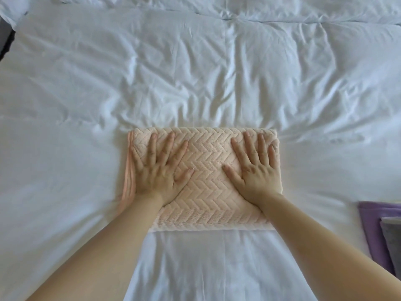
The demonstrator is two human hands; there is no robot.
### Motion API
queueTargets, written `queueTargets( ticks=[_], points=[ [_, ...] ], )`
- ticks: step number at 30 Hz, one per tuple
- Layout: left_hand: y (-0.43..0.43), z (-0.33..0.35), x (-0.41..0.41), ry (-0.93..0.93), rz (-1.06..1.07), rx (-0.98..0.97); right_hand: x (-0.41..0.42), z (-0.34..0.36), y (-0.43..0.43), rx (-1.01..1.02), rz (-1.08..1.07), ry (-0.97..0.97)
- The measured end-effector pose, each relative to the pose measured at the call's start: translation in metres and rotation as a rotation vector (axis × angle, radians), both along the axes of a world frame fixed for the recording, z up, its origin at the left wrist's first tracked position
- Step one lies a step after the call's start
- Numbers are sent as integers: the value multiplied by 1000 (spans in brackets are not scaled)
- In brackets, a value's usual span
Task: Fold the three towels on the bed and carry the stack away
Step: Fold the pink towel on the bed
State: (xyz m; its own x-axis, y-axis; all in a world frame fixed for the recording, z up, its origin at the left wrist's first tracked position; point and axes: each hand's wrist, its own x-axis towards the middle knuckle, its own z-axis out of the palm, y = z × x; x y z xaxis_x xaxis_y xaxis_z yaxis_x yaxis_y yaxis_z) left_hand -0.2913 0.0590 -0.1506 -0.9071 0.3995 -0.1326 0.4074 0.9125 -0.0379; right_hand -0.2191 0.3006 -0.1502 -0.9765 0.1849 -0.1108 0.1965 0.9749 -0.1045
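Observation:
A folded pink towel [206, 161] with a herringbone pattern lies on the white bed near its front edge. My left hand [159, 170] presses flat on the towel's left half, fingers spread and straight. My right hand [255, 168] presses flat on its right half in the same way. At the right edge of the view lie a purple towel [371, 227] and, on top of it, a grey towel [391, 237], both cut off by the frame.
The white duvet [195, 68] is wrinkled and stretches wide behind and to both sides of the pink towel. A dark object [5, 40] shows past the bed's edge at the far left.

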Motion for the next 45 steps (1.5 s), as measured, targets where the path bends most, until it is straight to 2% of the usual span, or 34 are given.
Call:
queueTargets(
  ticks=[4,7,9,11,14,16,19,24,26,31,37,42,45],
  points=[
    [-2,1,3,0,14,-20,0,3,0,-33,-1,-8],
    [-1,15,2,-14,-3,3,3,12,8,-251,23,60],
    [-5,26,5,-6,-24,85,6,19,13,-360,-9,134],
    [-16,38,9,13,20,188,12,27,15,-428,-97,207],
    [-40,45,23,9,237,304,25,34,12,-587,-350,267],
    [-47,45,34,-12,303,394,35,35,12,-701,-492,270],
    [-52,45,41,-80,405,589,40,34,13,-693,-521,230],
    [-59,48,33,-359,551,637,37,39,16,-642,-556,60],
    [-61,54,30,-388,531,640,39,44,15,-659,-573,54],
    [-56,90,32,-292,442,691,59,77,10,-665,-583,161],
    [-21,143,61,-356,239,755,142,144,31,-636,-691,258],
    [73,181,85,-350,-82,847,241,192,70,-593,-900,385],
    [150,201,114,-434,-342,908,308,211,95,-564,-1073,508]
  ],
)
